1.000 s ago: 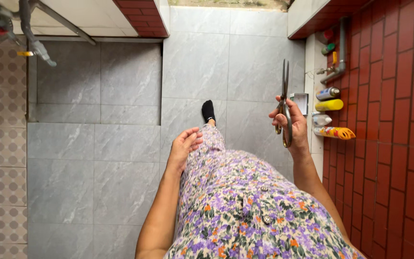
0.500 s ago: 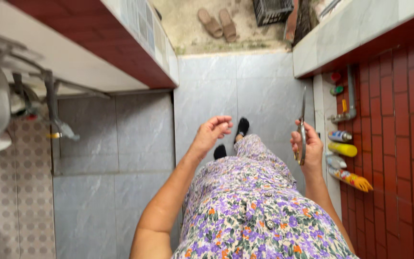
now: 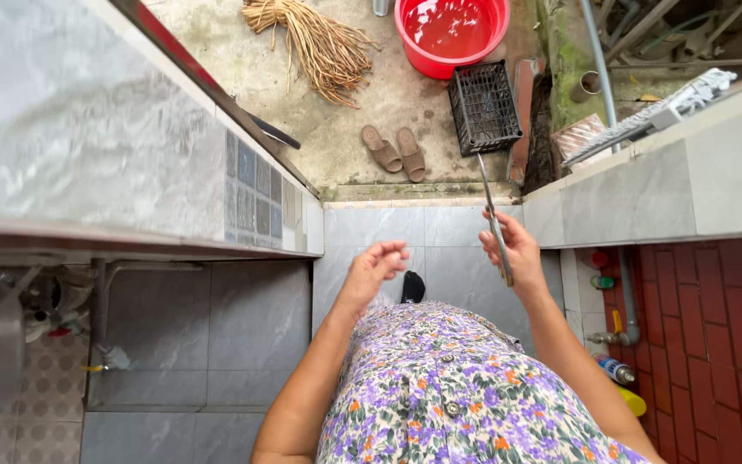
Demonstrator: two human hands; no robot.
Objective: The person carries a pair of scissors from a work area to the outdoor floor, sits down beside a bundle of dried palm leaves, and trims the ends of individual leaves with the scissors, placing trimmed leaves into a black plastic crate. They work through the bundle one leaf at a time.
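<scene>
My right hand (image 3: pixel 519 254) grips a long metal tool (image 3: pixel 493 215), like scissors or tongs, with its tip pointing away from me. My left hand (image 3: pixel 374 268) hangs in front of my flowered dress (image 3: pixel 457 395), fingers loosely curled and apart, holding nothing. One dark-socked foot (image 3: pixel 412 286) shows on the grey tiled floor (image 3: pixel 259 318) just beyond the dress.
A tiled counter (image 3: pixel 88 146) runs on my left and another (image 3: pixel 672 189) on my right, forming a passage. Beyond the step lie a pair of sandals (image 3: pixel 395 152), a black crate (image 3: pixel 485 106), a red water tub (image 3: pixel 450 33) and a straw bundle (image 3: pixel 319 43). Bottles (image 3: pixel 620 371) stand by the red tiled wall.
The view has swung forward and up, revealing the yard with tub, crate and straw. Both hands stayed raised; the right keeps the metal tool and the left has risen slightly.
</scene>
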